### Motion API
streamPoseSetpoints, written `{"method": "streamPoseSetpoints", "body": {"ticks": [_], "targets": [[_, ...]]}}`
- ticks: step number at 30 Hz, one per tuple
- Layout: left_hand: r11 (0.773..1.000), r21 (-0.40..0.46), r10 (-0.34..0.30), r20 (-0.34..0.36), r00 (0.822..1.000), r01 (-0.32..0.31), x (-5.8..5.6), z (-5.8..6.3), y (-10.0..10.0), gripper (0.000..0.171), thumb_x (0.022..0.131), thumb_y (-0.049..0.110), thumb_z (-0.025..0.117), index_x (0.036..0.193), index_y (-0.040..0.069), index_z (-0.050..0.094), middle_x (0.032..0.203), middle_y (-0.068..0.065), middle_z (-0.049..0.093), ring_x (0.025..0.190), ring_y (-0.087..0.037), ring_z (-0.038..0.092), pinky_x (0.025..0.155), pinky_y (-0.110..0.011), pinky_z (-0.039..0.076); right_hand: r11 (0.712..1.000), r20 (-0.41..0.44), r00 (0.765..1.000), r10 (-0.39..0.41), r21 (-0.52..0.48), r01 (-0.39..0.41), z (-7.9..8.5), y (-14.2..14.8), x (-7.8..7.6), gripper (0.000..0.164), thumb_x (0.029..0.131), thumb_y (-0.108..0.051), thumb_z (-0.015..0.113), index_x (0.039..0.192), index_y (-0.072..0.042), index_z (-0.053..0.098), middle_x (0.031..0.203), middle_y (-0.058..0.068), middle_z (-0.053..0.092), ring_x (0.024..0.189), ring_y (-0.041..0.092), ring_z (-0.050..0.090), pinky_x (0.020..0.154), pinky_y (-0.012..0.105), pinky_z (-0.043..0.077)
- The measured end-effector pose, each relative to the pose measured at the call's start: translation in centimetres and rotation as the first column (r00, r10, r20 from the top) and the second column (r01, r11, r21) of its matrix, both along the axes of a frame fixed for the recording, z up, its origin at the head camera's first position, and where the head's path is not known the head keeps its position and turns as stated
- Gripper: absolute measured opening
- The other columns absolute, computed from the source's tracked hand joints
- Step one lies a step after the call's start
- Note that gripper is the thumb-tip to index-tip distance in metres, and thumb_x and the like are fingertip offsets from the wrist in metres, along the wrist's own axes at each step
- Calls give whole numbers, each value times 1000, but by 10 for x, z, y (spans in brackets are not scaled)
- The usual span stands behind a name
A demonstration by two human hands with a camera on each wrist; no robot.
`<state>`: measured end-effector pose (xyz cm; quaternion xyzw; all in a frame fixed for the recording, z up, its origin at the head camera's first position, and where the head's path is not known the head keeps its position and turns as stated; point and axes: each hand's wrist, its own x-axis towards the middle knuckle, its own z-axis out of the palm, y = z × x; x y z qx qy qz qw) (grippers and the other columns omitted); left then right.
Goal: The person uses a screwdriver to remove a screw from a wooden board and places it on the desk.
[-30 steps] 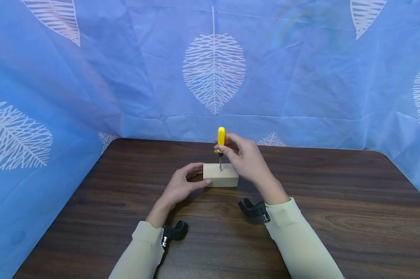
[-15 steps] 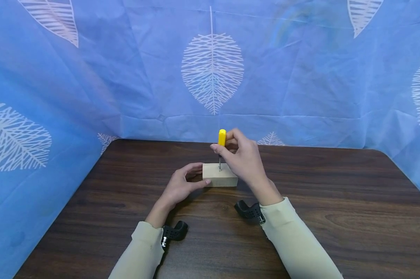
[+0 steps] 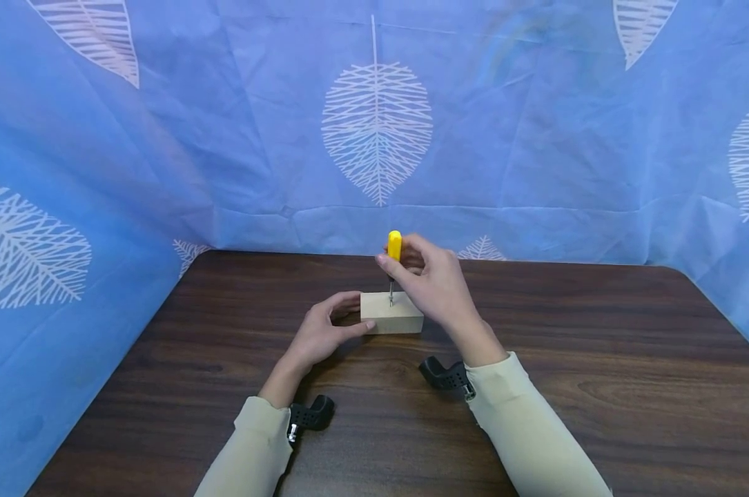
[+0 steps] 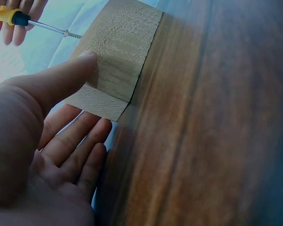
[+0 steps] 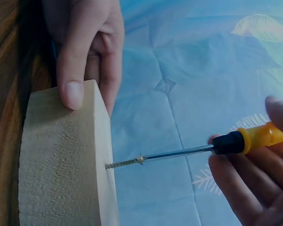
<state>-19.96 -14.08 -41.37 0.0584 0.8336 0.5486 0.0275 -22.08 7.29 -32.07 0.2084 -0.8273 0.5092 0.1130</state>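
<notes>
A pale wooden block (image 3: 391, 324) lies on the dark table in the head view. At its left end my left hand (image 3: 317, 335) grips it, thumb on the near face and fingers behind. A threaded screw (image 5: 125, 163) stands in the block's top, most of its thread still showing. My right hand (image 3: 438, 284) holds a yellow-handled screwdriver (image 3: 395, 246) upright above it, between thumb and fingers. In the right wrist view the steel shaft (image 5: 179, 152) meets the screw head, in line with it. The left wrist view shows the left thumb (image 4: 61, 80) pressed on the block.
A brown wood-grain table (image 3: 598, 386) spreads around the block. Behind and to the left hangs a blue cloth (image 3: 536, 138) with white leaf prints. Black wrist mounts (image 3: 312, 413) stick out from both cream sleeves.
My right thumb and fingers have shifted round the screwdriver handle, and the right wrist has moved slightly left. The left hand and the block stay in place.
</notes>
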Motion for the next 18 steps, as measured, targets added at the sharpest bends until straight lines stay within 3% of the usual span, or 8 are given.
{"method": "streamPoseSetpoints", "body": {"ticks": [5, 11, 14, 18], "targets": [[1000, 2, -1, -6, 1000, 1, 0, 0, 1, 60, 94, 29, 87, 148, 20, 64, 146, -2, 69, 140, -29, 62, 121, -58, 46, 998, -46, 997, -63, -1, 63, 1, -1, 2, 24, 97, -31, 84, 112, -13, 78, 99, 5, 81, 84, 18, 79, 79, 37, 65], [1000, -3, -9, -8, 1000, 9, -1, 1, 1, 60, 94, 29, 86, 149, 21, 64, 146, -2, 69, 141, -30, 62, 120, -59, 46, 997, -108, 993, -42, 54, 49, 3, 0, 3, 22, 101, -26, 79, 117, -12, 82, 101, 6, 83, 82, 19, 77, 75, 33, 62], [1000, 2, -8, -2, 1000, 8, -1, 1, 1, 60, 94, 29, 87, 149, 21, 64, 147, -2, 69, 141, -30, 61, 121, -59, 46, 996, -84, 996, -17, 86, 24, 4, 0, 3, 24, 103, -26, 76, 124, -14, 81, 106, 6, 83, 84, 20, 77, 76, 36, 61], [1000, 1, 1, -1, 1000, -1, 0, 0, 0, 60, 94, 29, 87, 149, 20, 64, 146, -3, 69, 141, -30, 61, 121, -59, 45, 999, 7, 1000, 2, 49, -2, 5, 0, 3, 29, 103, -27, 77, 128, -13, 73, 114, 8, 82, 97, 22, 80, 90, 42, 65]]}}
